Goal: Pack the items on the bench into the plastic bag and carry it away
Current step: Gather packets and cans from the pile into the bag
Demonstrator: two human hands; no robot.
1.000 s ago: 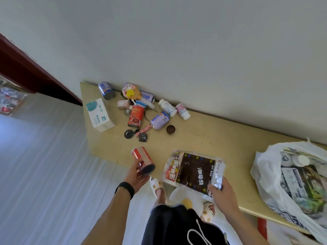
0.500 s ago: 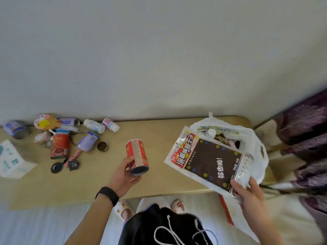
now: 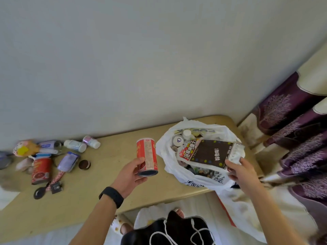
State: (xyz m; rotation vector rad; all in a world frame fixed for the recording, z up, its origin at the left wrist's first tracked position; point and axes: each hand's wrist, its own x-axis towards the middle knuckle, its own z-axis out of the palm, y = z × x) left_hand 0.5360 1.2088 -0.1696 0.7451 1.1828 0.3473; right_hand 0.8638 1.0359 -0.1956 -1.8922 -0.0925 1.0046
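Head view: left hand (image 3: 130, 175) fingers grip red can (image 3: 146, 157); right hand (image 3: 241, 171) pinches snack packet (image 3: 210, 153) over plastic bag (image 3: 178, 171).

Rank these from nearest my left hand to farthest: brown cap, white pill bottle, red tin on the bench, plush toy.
1. brown cap, just left
2. white pill bottle, back left
3. red tin, farther left
4. plush toy, far left

A grey can (image 3: 4, 160) and a white box (image 3: 7, 198) are cut off by the left edge, blurred.
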